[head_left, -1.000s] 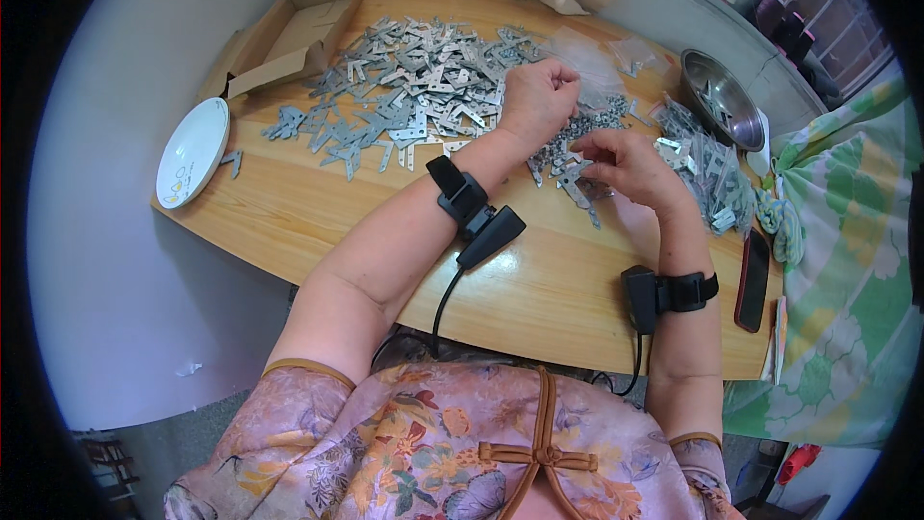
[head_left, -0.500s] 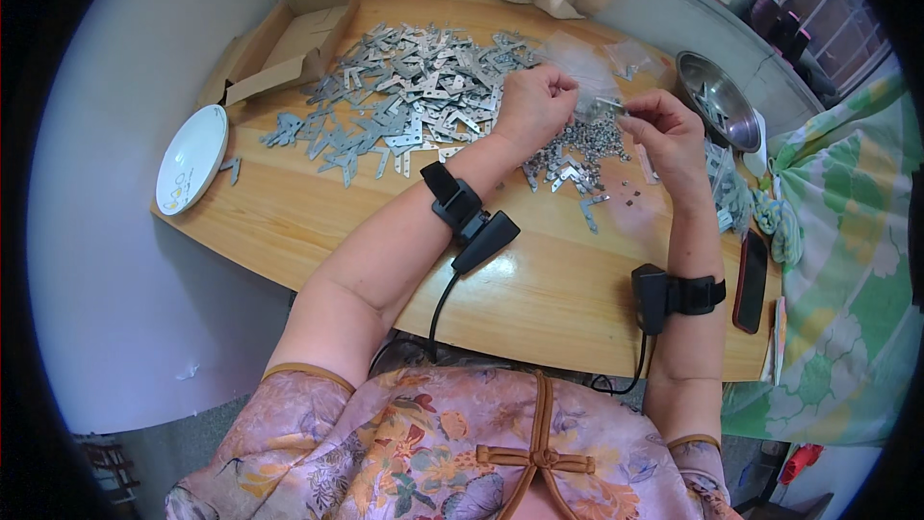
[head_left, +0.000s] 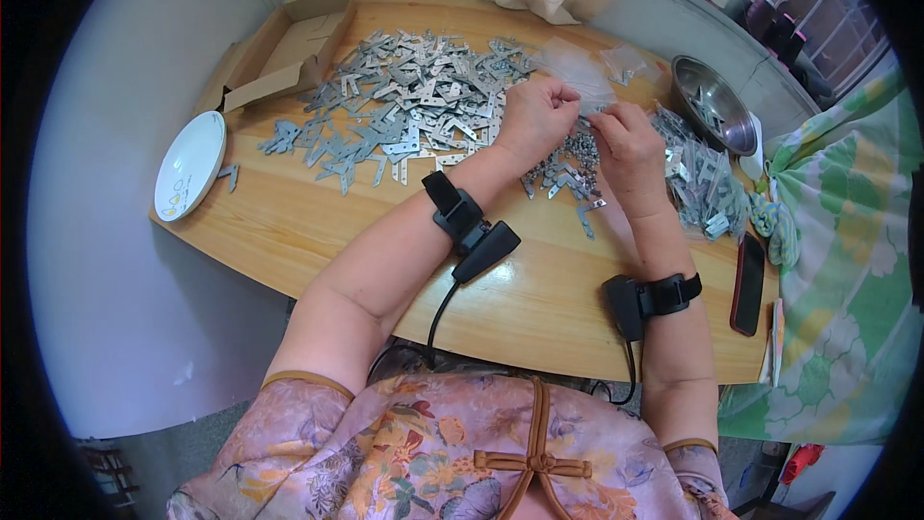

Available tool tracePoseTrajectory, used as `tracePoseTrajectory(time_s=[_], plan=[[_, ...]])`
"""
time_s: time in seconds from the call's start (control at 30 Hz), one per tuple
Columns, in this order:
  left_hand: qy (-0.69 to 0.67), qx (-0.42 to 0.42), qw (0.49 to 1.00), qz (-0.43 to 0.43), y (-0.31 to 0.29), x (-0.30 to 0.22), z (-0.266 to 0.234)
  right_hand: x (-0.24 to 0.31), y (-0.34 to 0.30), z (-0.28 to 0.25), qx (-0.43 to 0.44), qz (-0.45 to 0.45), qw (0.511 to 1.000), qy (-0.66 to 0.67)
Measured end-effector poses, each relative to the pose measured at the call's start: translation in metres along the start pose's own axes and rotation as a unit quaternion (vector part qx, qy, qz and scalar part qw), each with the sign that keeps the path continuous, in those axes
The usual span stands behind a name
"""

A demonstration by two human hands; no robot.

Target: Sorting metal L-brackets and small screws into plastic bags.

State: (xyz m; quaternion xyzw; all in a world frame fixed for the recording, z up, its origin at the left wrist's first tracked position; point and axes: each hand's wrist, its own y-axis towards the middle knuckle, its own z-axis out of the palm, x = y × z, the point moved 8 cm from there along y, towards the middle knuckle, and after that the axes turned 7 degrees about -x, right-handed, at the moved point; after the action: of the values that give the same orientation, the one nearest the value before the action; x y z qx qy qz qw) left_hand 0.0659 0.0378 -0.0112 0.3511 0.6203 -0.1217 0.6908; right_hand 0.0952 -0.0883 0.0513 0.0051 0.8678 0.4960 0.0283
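Observation:
My left hand (head_left: 539,117) is closed in a pinch above the right edge of a heap of flat L-shaped metal corner brackets (head_left: 423,87). Close beside it, my right hand (head_left: 630,156) is also pinched, its fingertips almost meeting the left ones. Whatever lies between the fingers is too small and too covered to name. Beneath the hands is a pile of small screws (head_left: 584,149), partly hidden by the right hand. Clear plastic bags (head_left: 577,65) lie just beyond the fingers. A few loose brackets (head_left: 585,221) rest on the near side of the screws.
Filled clear bags of brackets (head_left: 707,188) lie right of my right hand, before a steel bowl (head_left: 717,101). A phone (head_left: 748,284) sits near the table's right edge. At left are a white plate (head_left: 191,164) and an open cardboard box (head_left: 289,39). Cables hang from both wrist straps.
My right hand has moved left, toward the left fingertips, and turned so its back shows. The small shiny piece at its fingertips is now hidden. My left hand has barely moved.

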Motion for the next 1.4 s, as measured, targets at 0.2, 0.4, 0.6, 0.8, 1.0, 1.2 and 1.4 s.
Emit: tracePoseTrajectory(time_s=[0.2,0.4,0.6,0.8,1.0,1.2,1.4], plan=[[-0.007,0.002,1.0,-0.005,-0.001,-0.002,0.001,-0.009,-0.003,-0.001,-0.009,0.033,0.999,0.023],[-0.026,-0.016,0.999,-0.031,0.001,0.001,-0.006,-0.028,-0.019,0.021,0.187,0.172,0.95,0.18],[-0.013,-0.028,0.999,-0.024,0.002,0.002,-0.01,0.006,-0.028,0.033,0.348,0.065,0.924,0.145],[-0.009,-0.027,1.0,-0.012,0.003,0.001,-0.009,0.008,-0.034,0.04,0.362,0.043,0.92,0.143],[-0.013,-0.024,0.999,-0.026,0.002,0.0,-0.008,0.007,-0.034,0.041,0.366,0.054,0.913,0.174],[-0.022,-0.018,0.999,-0.031,0.002,0.001,-0.009,0.006,-0.029,0.036,0.352,0.058,0.919,0.168],[-0.018,-0.017,0.999,-0.027,0.003,0.001,-0.009,-0.001,-0.028,0.035,0.331,0.136,0.916,0.18]])
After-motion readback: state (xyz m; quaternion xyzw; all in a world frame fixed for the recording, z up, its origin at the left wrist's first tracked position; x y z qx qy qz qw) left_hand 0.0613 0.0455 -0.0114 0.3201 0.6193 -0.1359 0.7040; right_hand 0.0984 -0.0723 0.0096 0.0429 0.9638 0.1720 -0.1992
